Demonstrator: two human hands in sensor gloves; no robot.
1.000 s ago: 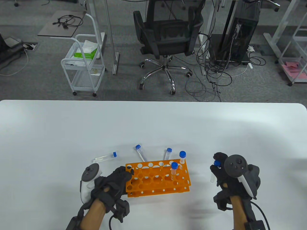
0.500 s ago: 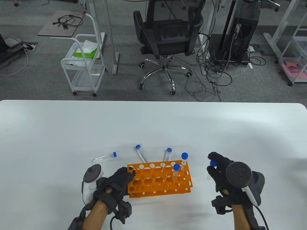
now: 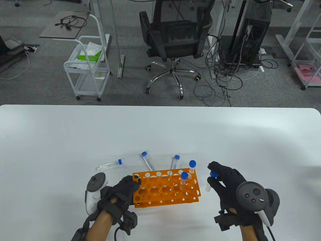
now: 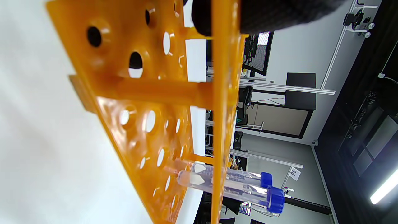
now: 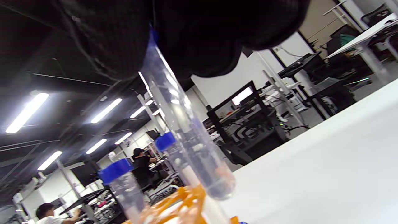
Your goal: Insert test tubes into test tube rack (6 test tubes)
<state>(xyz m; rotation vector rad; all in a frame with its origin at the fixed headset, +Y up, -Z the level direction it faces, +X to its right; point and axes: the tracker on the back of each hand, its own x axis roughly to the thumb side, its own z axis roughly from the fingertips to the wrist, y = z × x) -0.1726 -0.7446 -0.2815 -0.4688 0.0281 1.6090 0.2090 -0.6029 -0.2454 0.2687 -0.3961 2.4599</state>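
Note:
An orange test tube rack stands near the table's front edge; it also shows in the left wrist view. Two blue-capped tubes stand in its right end, one nearer and one farther. My left hand grips the rack's left end. My right hand pinches a blue-capped tube upright, just right of the rack and above the table; the same tube fills the right wrist view. Three more tubes lie on the table behind the rack.
The white table stretches wide beyond the rack. Past its far edge stand a white cart, an office chair and tangled cables on the floor.
My right hand has carried the held tube left and slightly nearer, toward the rack's right end. The rack shifted a little to the right under my left hand.

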